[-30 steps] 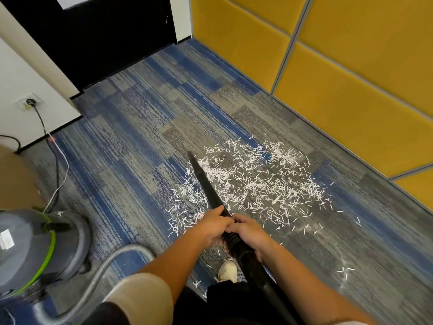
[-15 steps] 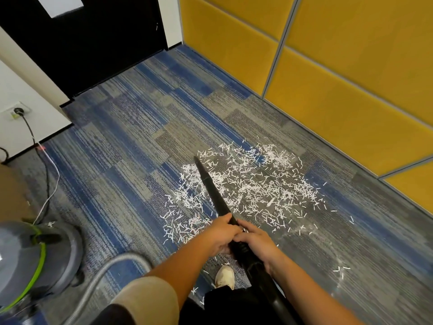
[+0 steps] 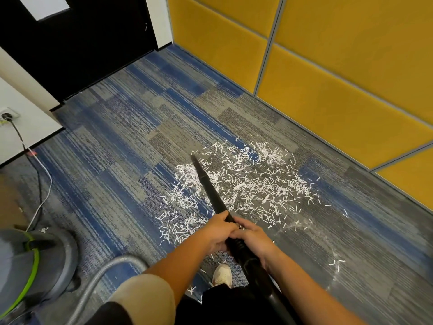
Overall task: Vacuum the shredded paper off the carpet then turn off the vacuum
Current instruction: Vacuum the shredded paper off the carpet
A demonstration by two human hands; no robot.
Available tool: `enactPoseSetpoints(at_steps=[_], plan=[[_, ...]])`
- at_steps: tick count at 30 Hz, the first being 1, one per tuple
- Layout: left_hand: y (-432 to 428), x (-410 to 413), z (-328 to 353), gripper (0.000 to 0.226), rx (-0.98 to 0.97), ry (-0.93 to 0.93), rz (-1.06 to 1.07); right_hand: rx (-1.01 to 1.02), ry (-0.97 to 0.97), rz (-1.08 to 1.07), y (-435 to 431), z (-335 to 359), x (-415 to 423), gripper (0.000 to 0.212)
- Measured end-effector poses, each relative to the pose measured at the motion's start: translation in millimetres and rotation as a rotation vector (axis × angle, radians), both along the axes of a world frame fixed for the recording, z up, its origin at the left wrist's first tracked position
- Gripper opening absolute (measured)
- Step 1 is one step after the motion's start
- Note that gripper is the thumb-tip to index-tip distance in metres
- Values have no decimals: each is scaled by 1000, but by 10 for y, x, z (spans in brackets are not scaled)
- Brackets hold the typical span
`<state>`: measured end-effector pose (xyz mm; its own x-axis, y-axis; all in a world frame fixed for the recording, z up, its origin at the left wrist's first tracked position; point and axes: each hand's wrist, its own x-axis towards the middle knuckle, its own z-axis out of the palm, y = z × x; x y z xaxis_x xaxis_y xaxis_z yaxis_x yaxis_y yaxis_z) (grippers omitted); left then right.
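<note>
Left hand (image 3: 219, 233) and right hand (image 3: 254, 239) clamped round wand (image 3: 209, 186), tip at 10 o'clock edge of shredded paper (image 3: 253, 181); I'd sweep low, slowly toward 3 o'clock.

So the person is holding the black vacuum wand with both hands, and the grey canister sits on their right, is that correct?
Not quite: the head view shows the grey canister on the person's left, not their right. The left hand and right hand do both grip the black vacuum wand.
</note>
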<state>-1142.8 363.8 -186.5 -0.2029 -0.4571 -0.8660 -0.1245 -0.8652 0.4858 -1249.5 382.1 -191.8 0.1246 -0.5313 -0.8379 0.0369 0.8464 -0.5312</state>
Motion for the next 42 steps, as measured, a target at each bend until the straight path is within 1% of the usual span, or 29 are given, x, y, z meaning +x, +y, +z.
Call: enactPoseSetpoints(at_steps=[3, 6, 7, 9, 12, 15, 16, 19, 21, 23, 26, 29, 30, 31, 33, 35, 38, 42], plan=[[-3, 19, -3, 35, 15, 20, 59, -2, 7, 31, -11, -1, 1, 59], [-3, -10, -4, 46, 17, 3, 61, 1, -13, 33, -19, 6, -27, 57], [-6, -19, -12, 43, 10, 4, 62, 0, -8, 32, -24, 0, -35, 57], [-9, -21, 3, 23, 7, -15, 39, 2, 3, 27, -34, -16, -32, 56], [-54, 27, 0, 32, -4, -30, 34, -3, 8, 43, -52, -22, 17, 55], [-137, 113, -7, 23, -6, -29, 6, 7, 16, 45, -139, -15, 90, 53], [-176, 152, -12, 26, -3, -31, -10, 11, 14, 46, -175, -10, 118, 54], [-296, 251, -24, 55, -3, -9, -42, 18, -9, 20, -256, 38, 183, 58], [-373, 298, 2, 62, 3, 3, -67, 23, -20, -2, -301, 39, 227, 57], [-441, 336, -5, 64, 9, 5, -99, 14, -25, -34, -335, 33, 277, 55], [-498, 335, -26, 56, 12, 6, -148, -7, -27, -47, -355, 21, 309, 48], [-561, 294, -22, 31, 44, 31, -159, -1, -39, -59, -388, 64, 271, 46], [-592, 277, -43, 27, 53, 30, -163, 6, -57, -73, -413, 88, 249, 46], [-629, 258, -53, 29, 60, 22, -168, 14, -77, -81, -450, 115, 215, 46], [-684, 190, -63, 52, 81, 26, -173, 26, -105, -82, -500, 180, 127, 43], [-722, 100, -50, 64, 96, 33, -192, 36, -115, -76, -528, 224, 33, 45], [-752, -75, -9, 59, 96, 33, -218, 50, -96, -64, -547, 219, -123, 46], [-814, -298, 17, 69, 78, 27, -230, 51, -63, -64, -601, 225, -343, 49]])
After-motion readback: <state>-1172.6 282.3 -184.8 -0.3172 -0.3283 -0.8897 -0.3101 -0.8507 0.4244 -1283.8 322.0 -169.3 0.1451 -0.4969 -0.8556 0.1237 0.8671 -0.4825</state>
